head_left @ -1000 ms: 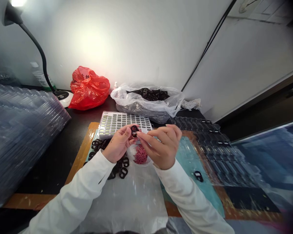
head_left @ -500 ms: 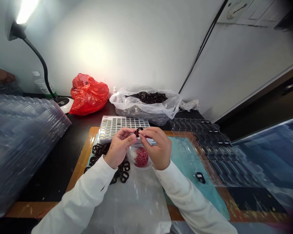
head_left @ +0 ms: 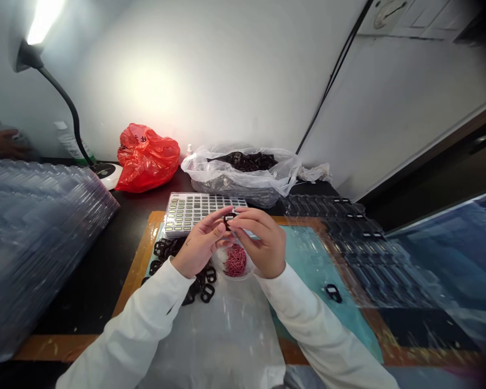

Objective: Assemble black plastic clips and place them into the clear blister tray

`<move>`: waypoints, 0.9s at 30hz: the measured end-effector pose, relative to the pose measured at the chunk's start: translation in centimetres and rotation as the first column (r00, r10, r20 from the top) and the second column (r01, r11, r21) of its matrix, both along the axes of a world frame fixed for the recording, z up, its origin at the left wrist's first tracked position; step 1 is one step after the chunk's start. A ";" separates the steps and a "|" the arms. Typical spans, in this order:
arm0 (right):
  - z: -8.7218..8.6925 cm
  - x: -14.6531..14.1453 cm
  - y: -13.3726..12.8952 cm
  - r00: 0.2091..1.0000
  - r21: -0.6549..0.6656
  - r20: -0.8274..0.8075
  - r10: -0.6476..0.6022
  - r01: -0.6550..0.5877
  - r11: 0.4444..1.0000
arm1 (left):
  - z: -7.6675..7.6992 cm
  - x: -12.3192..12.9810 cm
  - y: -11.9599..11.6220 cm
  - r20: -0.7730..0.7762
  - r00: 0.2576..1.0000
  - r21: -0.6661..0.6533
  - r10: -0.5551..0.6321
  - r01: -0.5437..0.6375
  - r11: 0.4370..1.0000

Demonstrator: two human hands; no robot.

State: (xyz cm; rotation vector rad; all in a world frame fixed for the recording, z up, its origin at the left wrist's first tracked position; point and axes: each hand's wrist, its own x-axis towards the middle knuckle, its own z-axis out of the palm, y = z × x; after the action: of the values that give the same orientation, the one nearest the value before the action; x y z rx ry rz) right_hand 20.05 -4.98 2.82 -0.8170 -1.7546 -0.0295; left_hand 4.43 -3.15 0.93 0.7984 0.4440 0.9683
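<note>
Your left hand (head_left: 200, 249) and right hand (head_left: 263, 243) have drawn closer together than a moment ago; the fingertips of both pinch a small black moulded frame (head_left: 229, 220) from either side, the other fingers curled, just above a clear bowl (head_left: 221, 263) of pink pieces (head_left: 235, 261); loose black frames (head_left: 206, 292) lie near your left wrist; a lone black frame (head_left: 333, 293) sits right, on the teal mat (head_left: 308, 254); a grid tray (head_left: 190, 209) lies just far of your hands; a co-worker's hand (head_left: 2, 143) shows far left.

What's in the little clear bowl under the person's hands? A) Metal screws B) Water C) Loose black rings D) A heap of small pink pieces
D: the clear bowl under the left hand and right hand holds a heap of small pink pieces.
</note>
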 end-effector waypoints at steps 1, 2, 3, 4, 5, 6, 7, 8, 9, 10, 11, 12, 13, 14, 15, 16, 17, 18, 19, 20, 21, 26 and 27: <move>0.0 0.0 0.0 1.000 0.028 -0.007 -0.030 0.031 0.999 | -0.1 0.0 0.0 0.010 1.000 0.004 -0.004 0.004 1.000; 0.1 0.0 -0.1 0.997 0.056 -0.011 -0.071 0.071 0.996 | -0.2 0.0 -0.1 0.016 1.000 0.006 -0.008 0.008 1.000; 0.2 0.0 -0.1 0.993 0.081 -0.011 -0.115 0.116 0.990 | -0.2 0.1 -0.1 0.018 1.000 0.006 -0.010 0.010 1.000; 0.3 0.0 -0.2 0.988 0.104 -0.005 -0.156 0.156 0.982 | -0.3 0.1 -0.1 0.017 1.000 0.005 -0.012 0.012 1.000; 0.3 0.0 -0.3 0.982 0.127 0.003 -0.189 0.187 0.974 | -0.3 0.1 -0.2 0.012 1.000 0.001 -0.014 0.014 1.000; 0.4 0.0 -0.3 0.977 0.152 0.013 -0.213 0.208 0.966 | -0.4 0.2 -0.2 0.009 1.000 -0.003 -0.017 0.017 1.000; 0.4 0.1 -0.4 0.973 0.180 0.025 -0.229 0.221 0.958 | -0.4 0.2 -0.3 0.008 1.000 -0.006 -0.018 0.018 1.000; 0.4 0.1 -0.5 0.968 0.209 0.037 -0.249 0.236 0.949 | -0.5 0.2 -0.3 0.009 1.000 -0.007 -0.020 0.020 1.000; 0.5 0.1 -0.6 0.961 0.233 0.049 -0.272 0.254 0.939 | -0.5 0.3 -0.3 0.012 1.000 -0.005 -0.023 0.023 1.000; 0.5 0.2 -0.6 0.955 0.246 0.058 -0.292 0.269 0.931 | -0.5 0.3 -0.3 0.014 1.000 -0.001 -0.025 0.025 1.000; 0.6 0.1 -0.6 0.950 0.246 0.066 -0.306 0.282 0.927 | -0.6 0.2 -0.3 0.014 1.000 0.003 -0.028 0.028 1.000; 0.7 0.1 -0.7 0.948 0.233 0.069 -0.312 0.288 0.929 | -0.6 0.2 -0.3 0.011 1.000 0.006 -0.029 0.029 1.000; 0.7 0.1 -0.7 0.949 0.210 0.068 -0.309 0.289 0.934 | -0.6 0.2 -0.3 0.005 1.000 0.006 -0.027 0.027 1.000; 0.8 0.0 -0.7 0.952 0.183 0.064 -0.300 0.284 0.941 | -0.6 0.1 -0.3 -0.001 1.000 0.005 -0.024 0.024 1.000; 0.8 0.0 -0.7 0.956 0.158 0.060 -0.286 0.274 0.949 | -0.6 0.1 -0.3 -0.005 1.000 0.003 -0.018 0.018 1.000; 0.9 0.0 -0.7 0.961 0.138 0.056 -0.270 0.261 0.956 | -0.6 0.1 -0.3 -0.008 1.000 0.001 -0.014 0.014 1.000; 0.9 -0.1 -0.7 0.966 0.124 0.053 -0.255 0.247 0.961 | -0.6 0.0 -0.2 -0.010 1.000 0.000 -0.011 0.011 1.000; 0.9 -0.1 -0.7 0.969 0.119 0.050 -0.243 0.236 0.965 | -0.6 0.0 -0.2 -0.009 1.000 0.000 -0.009 0.009 1.000; 0.8 -0.1 -0.8 0.970 0.120 0.049 -0.236 0.229 0.966 | -0.5 0.0 -0.3 -0.007 1.000 0.000 -0.008 0.008 1.000; 0.8 -0.1 -0.8 0.971 0.129 0.052 -0.234 0.225 0.966 | -0.5 0.0 -0.3 -0.005 1.000 0.001 -0.007 0.007 1.000; 0.8 -0.1 -0.8 0.970 0.141 0.057 -0.236 0.226 0.964 | -0.4 0.0 -0.3 -0.002 1.000 0.002 -0.007 0.007 1.000; 0.8 -0.2 -0.7 0.967 0.160 0.077 -0.242 0.227 0.961 | -0.1 0.1 -0.4 0.011 1.000 0.006 0.000 0.000 1.000; 0.8 -0.2 -0.7 0.968 0.155 0.078 -0.237 0.223 0.962 | -0.1 0.1 -0.4 0.011 1.000 0.006 0.003 -0.003 1.000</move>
State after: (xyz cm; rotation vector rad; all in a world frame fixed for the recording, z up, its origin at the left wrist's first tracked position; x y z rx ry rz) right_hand 19.90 -5.67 3.60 -0.9212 -1.7153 -0.3535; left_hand 4.53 -3.55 0.82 0.7973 0.4330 0.9767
